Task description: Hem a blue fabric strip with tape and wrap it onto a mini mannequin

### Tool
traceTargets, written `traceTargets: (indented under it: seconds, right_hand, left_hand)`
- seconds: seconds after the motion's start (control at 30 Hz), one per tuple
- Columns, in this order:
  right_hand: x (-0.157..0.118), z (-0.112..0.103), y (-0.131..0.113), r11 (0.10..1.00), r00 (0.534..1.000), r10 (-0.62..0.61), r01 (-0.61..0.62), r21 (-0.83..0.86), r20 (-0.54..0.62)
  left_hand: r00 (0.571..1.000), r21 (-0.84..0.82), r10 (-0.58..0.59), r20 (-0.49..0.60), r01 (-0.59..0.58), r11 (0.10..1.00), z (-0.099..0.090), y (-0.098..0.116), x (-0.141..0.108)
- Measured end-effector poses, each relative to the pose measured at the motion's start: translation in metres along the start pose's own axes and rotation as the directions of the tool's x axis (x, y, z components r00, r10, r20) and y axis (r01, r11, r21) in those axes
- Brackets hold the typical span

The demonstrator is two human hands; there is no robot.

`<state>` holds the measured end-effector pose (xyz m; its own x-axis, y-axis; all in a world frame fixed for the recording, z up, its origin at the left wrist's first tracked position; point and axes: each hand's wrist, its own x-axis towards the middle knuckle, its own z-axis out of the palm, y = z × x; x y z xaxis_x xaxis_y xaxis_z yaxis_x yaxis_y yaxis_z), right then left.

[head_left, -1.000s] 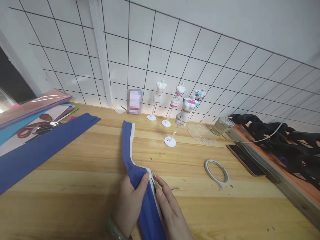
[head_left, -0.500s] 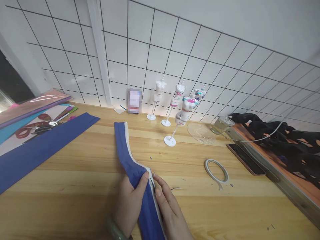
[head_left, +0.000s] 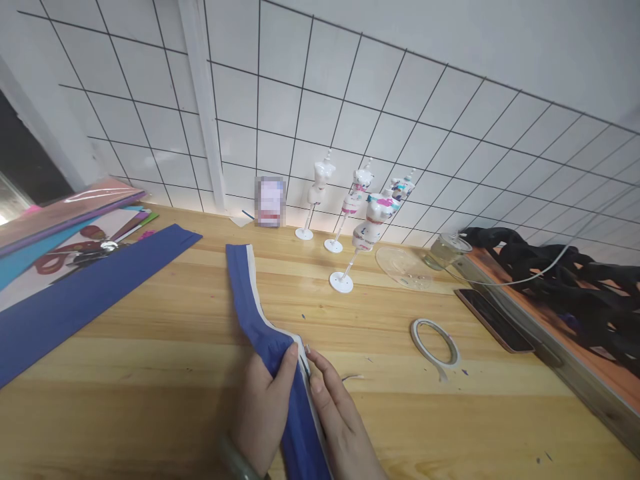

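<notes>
A long blue strip (head_left: 245,303) with a white band along its right edge runs from mid-table down to the bottom of the view, bending where my hands meet it. My left hand (head_left: 265,407) is closed on the strip, its thumb pressed on top just beside the white band. On the right edge, my right hand (head_left: 340,420) pinches the strip, with thumb and forefinger at the white band. A small dark sliver shows between the fingers there; what it is I cannot make out. The strip's lower part passes between both hands.
Another blue strip (head_left: 100,287) lies at left by red-handled scissors (head_left: 55,259) and coloured sheets (head_left: 65,207). Several small white dress forms (head_left: 367,223) stand at the back. A tape roll (head_left: 417,337), a phone (head_left: 493,320), a glass jar (head_left: 447,251) and black fabric (head_left: 550,280) are at right.
The view has shifted very slightly. The far end of the blue strip has moved a little left; both hands keep nearly the same hold.
</notes>
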<state>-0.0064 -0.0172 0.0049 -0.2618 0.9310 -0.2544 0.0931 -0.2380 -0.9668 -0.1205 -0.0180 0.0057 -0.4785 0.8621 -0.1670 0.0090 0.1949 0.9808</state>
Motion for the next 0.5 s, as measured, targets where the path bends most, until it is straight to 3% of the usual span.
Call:
traceTargets:
  seconds: [0.5]
  right_hand:
    - [0.0009, 0.0000, 0.0007, 1.000, 1.000, 0.003, -0.003, 0.011, -0.011]
  left_hand:
    - [1.000, -0.022, -0.008, -0.008, 0.008, 1.000, 0.0011, 0.0032, -0.0013]
